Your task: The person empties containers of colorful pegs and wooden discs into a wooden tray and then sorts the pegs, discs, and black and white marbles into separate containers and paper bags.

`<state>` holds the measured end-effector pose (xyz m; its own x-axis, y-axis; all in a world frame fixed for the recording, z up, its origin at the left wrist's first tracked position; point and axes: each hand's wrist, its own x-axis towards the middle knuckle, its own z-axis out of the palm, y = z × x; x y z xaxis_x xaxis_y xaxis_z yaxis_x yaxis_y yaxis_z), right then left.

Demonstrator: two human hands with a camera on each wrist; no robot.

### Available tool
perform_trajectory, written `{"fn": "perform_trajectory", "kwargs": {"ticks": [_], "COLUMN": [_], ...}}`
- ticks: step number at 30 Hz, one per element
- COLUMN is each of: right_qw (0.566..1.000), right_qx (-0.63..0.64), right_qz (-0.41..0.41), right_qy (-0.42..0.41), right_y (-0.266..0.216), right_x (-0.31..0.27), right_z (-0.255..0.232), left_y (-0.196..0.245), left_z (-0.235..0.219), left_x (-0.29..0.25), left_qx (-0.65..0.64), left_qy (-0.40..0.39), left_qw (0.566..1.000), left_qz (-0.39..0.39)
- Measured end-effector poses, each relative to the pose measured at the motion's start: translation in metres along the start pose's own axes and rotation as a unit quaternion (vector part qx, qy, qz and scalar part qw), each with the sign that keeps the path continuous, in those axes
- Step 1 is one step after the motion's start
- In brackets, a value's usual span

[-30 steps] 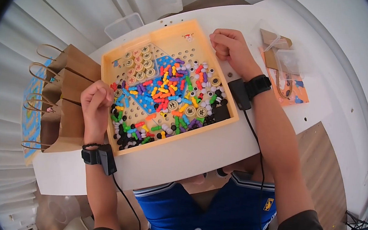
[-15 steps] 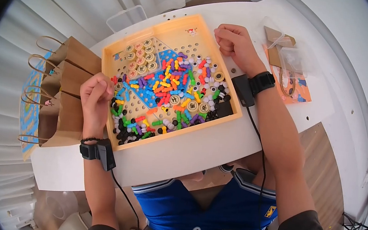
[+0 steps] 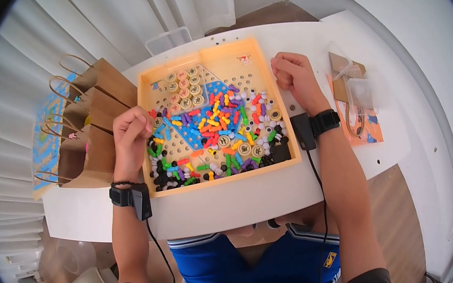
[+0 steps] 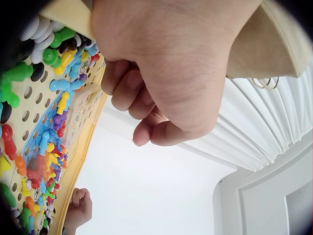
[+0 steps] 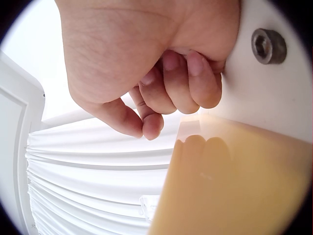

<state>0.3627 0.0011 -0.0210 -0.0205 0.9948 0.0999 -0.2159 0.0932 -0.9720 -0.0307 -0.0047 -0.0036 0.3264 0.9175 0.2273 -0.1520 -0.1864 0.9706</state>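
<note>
My left hand is beside the left edge of a shallow wooden tray, its fingers loosely curled and holding nothing. Beyond the tray's right edge, my right hand rests on the white table, also loosely curled and empty. Each wrist view shows the thumb tip close to the index finger. Colourful pegs, black and white pieces and round wooden discs lie scattered in the tray. A clear box there holds several discs marked with characters. The left wrist view shows pegs beside the left hand; a bolt is near the right hand.
Brown paper bags stand at the left. An empty clear container lies behind the tray. On the right are another clear container and an orange printed sheet. Cables run down from both wrist cameras.
The head view has shifted, so the tray, bags and both hands appear farther right and lower than half a second ago. Both hands keep the same pose beside the tray.
</note>
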Motion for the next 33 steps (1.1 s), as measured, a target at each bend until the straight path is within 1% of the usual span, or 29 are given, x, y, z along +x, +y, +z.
{"fn": "perform_trajectory", "kwargs": {"ticks": [2, 4, 10, 12, 14, 17, 18, 20, 21, 22, 24, 25, 26, 28, 29, 30, 33], "right_qw": [1.0, 1.0, 1.0, 1.0, 1.0, 1.0, 1.0, 1.0, 1.0, 1.0, 1.0, 1.0, 1.0, 1.0, 1.0, 1.0, 1.0], "right_qx": [0.001, 0.003, 0.0, 0.012, 0.009, -0.008, 0.0, 0.011, 0.007, 0.003, 0.001, -0.005, -0.005, -0.001, 0.002, -0.009, -0.011], "right_qz": [-0.001, -0.001, -0.002, 0.002, -0.004, -0.007, 0.001, 0.005, 0.008, 0.012, 0.007, 0.006, 0.001, 0.009, 0.004, 0.003, 0.007], "right_qy": [0.003, 0.006, 0.009, 0.01, 0.01, 0.012, 0.012, 0.009, 0.007, 0.006, 0.009, 0.011, 0.008, 0.014, 0.013, 0.019, 0.017], "right_y": [0.0, 0.0, 0.0, -0.001, -0.001, 0.0, -0.001, -0.002, -0.004, -0.005, 0.001, 0.0, -0.002, -0.005, -0.006, -0.006, -0.008], "right_x": [0.0, 0.0, -0.002, -0.002, -0.003, -0.003, -0.003, -0.003, -0.004, -0.005, -0.004, -0.003, -0.004, -0.007, -0.007, -0.008, -0.008], "right_z": [0.0, 0.0, 0.001, 0.001, 0.001, 0.0, 0.0, 0.0, 0.001, 0.001, -0.001, -0.002, -0.002, 0.001, 0.003, 0.003, 0.003], "left_y": [-0.001, 0.0, 0.001, 0.006, 0.01, 0.024, 0.028, 0.039, 0.048, 0.056, 0.067, 0.063, 0.056, 0.047, 0.047, 0.045, 0.037], "left_z": [0.0, -0.001, 0.001, 0.002, 0.002, 0.017, 0.026, 0.045, 0.049, 0.059, 0.086, 0.093, 0.098, 0.109, 0.111, 0.113, 0.114], "left_x": [0.0, -0.001, -0.001, -0.002, 0.0, 0.003, 0.006, 0.009, 0.01, 0.011, 0.013, 0.014, 0.014, 0.014, 0.012, 0.012, 0.01], "left_qx": [-0.004, -0.006, 0.0, -0.029, -0.015, 0.096, 0.1, 0.229, 0.281, 0.286, 0.39, 0.392, 0.396, 0.514, 0.537, 0.541, 0.567], "left_qy": [0.002, -0.007, -0.008, -0.013, -0.029, -0.063, -0.063, -0.147, -0.191, -0.191, -0.275, -0.303, -0.301, -0.329, -0.342, -0.343, -0.349], "left_qw": [1.0, 1.0, 1.0, 0.999, 0.999, 0.992, 0.991, 0.962, 0.94, 0.938, 0.878, 0.866, 0.865, 0.773, 0.755, 0.751, 0.721], "left_qz": [0.012, -0.003, 0.016, -0.017, -0.02, -0.06, -0.056, -0.004, -0.031, -0.03, 0.044, 0.058, 0.061, 0.174, 0.157, 0.16, 0.19]}}
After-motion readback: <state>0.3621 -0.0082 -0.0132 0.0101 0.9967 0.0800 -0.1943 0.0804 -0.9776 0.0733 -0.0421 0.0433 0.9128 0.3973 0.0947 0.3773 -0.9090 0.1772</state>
